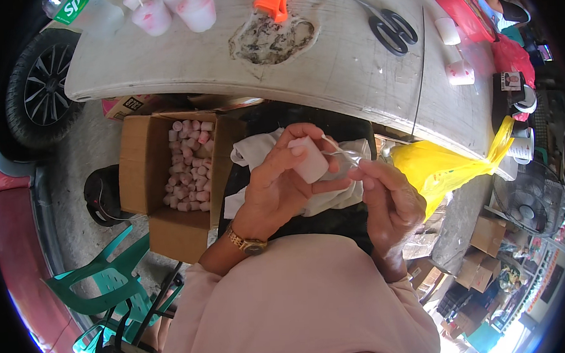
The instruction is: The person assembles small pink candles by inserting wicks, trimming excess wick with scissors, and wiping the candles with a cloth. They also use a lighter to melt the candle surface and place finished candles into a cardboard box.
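My left hand (271, 177), with a gold wristwatch (246, 242) at its wrist, holds a short pale pink candle (309, 159) between thumb and fingers. The candle lies tilted above my lap. From its far end thin white wick strands (341, 152) run toward my right hand (391, 200). Thumb and forefinger of that hand are closed on the strands. Below both hands a crumpled white cloth (256, 149) covers part of my lap. A cardboard box (137, 164) to my left holds many small pink and white candles (191, 171).
On the white table (183, 64) ahead are more pink-white candles (196, 11), an orange tool (273, 1), black-handled scissors (393, 33) and a dark-stained patch. A yellow plastic bag (443, 166) hangs at the right edge. Green chair (107, 282) lower left; fan (530, 198) at right.
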`<state>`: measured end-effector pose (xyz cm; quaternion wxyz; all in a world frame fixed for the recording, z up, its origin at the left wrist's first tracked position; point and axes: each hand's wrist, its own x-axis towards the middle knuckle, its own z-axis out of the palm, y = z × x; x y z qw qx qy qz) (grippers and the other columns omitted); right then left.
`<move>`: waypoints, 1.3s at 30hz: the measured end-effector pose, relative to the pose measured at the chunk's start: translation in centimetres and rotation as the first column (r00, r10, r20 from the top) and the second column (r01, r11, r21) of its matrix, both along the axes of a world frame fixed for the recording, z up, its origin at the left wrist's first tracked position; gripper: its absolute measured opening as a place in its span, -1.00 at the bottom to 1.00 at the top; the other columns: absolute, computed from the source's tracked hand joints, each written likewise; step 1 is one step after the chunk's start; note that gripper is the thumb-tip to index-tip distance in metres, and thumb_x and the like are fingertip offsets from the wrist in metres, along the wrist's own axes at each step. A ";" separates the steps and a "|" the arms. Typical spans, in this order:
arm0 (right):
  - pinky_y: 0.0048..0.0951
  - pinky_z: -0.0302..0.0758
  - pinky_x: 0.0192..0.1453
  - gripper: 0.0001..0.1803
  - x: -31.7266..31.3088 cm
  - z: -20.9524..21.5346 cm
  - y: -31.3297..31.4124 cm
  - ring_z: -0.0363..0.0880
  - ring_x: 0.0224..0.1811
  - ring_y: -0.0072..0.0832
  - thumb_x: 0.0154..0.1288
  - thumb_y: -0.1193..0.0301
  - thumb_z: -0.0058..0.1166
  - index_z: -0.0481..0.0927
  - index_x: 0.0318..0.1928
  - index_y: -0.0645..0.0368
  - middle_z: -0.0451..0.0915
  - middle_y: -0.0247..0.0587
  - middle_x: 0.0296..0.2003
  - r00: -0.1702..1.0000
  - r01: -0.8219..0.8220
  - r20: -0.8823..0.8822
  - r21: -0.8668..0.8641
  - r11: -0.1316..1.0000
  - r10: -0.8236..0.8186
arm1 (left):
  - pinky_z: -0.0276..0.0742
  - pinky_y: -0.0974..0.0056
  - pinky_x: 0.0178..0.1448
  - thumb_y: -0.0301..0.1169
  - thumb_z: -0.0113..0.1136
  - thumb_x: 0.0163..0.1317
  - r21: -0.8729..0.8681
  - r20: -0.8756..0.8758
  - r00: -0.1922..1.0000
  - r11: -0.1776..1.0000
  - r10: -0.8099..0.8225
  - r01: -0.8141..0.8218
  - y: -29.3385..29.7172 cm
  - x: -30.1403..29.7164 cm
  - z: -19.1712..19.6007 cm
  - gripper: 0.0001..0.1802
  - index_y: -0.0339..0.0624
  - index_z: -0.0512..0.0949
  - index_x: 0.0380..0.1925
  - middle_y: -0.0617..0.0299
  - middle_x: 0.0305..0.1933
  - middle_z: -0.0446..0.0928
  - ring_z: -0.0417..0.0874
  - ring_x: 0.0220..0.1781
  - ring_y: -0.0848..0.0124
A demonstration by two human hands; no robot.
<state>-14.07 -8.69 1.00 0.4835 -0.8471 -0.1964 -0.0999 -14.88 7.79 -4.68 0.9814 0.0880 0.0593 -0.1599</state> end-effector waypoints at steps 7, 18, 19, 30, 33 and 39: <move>-0.53 0.55 -0.31 -0.75 0.0 -0.4 0.4 0.71 -0.37 -0.38 0.14 0.78 0.12 0.61 -0.17 0.33 0.69 -0.09 -0.39 0.999 -0.006 -0.050 -0.005 1.000 0.006 | 0.55 0.26 -0.06 -0.36 0.14 0.36 0.309 0.094 0.990 0.942 0.105 -0.129 0.2 -0.1 -0.2 -0.84 -0.16 0.51 -0.13 0.18 -0.23 0.52 0.55 -0.26 0.41; -0.55 0.52 -0.37 -0.77 0.4 -0.4 0.6 0.65 -0.42 -0.46 0.11 0.75 0.17 0.63 -0.20 0.29 0.66 -0.15 -0.39 0.997 -0.040 -0.060 -0.027 0.999 0.038 | 0.53 0.38 -0.15 -0.39 0.20 0.33 0.391 0.031 0.985 0.905 0.167 -0.166 -0.1 0.0 0.1 -0.87 -0.21 0.56 -0.24 0.21 -0.25 0.56 0.58 -0.30 0.47; -0.55 0.51 -0.37 -0.77 0.4 -0.4 0.6 0.64 -0.43 -0.47 0.10 0.75 0.19 0.63 -0.21 0.29 0.66 -0.15 -0.38 0.997 -0.028 -0.069 -0.020 0.999 0.026 | 0.53 0.38 -0.15 -0.39 0.21 0.33 0.402 0.045 0.984 0.899 0.171 -0.175 -0.1 -0.1 0.0 -0.88 -0.21 0.56 -0.25 0.21 -0.25 0.56 0.58 -0.30 0.46; -0.45 0.51 -0.23 -0.80 1.1 -1.1 1.1 0.60 -0.25 -0.33 0.02 0.65 0.29 0.66 -0.28 0.24 0.58 -0.09 -0.19 0.999 -0.051 -0.005 -0.077 0.996 0.050 | 0.49 0.36 -0.03 -0.32 0.11 0.38 0.305 0.062 0.989 0.941 0.134 -0.146 0.0 -0.1 0.2 -0.76 -0.26 0.52 -0.10 0.14 -0.14 0.54 0.55 -0.10 0.43; -0.34 0.48 -0.06 -0.82 1.4 -0.5 1.0 0.54 -0.07 -0.21 0.03 0.62 0.28 0.67 -0.29 0.21 0.46 0.01 0.01 0.996 -0.041 0.080 -0.099 0.994 0.049 | 0.47 0.38 -0.08 -0.27 0.11 0.38 0.356 0.060 0.996 0.931 0.060 -0.078 -0.8 -0.1 0.6 -0.66 -0.26 0.50 0.03 0.18 -0.09 0.53 0.52 -0.14 0.47; -0.38 0.48 0.00 -0.84 1.9 0.0 1.5 0.53 -0.07 -0.29 0.10 0.64 0.21 0.61 -0.27 0.22 0.46 0.01 0.02 0.990 -0.004 -0.135 0.247 0.969 0.039 | 0.47 0.39 -0.17 -0.34 0.17 0.35 0.438 0.134 0.977 0.895 -0.164 0.090 -1.3 -0.1 1.1 -0.68 -0.29 0.53 0.01 0.24 -0.15 0.53 0.51 -0.26 0.52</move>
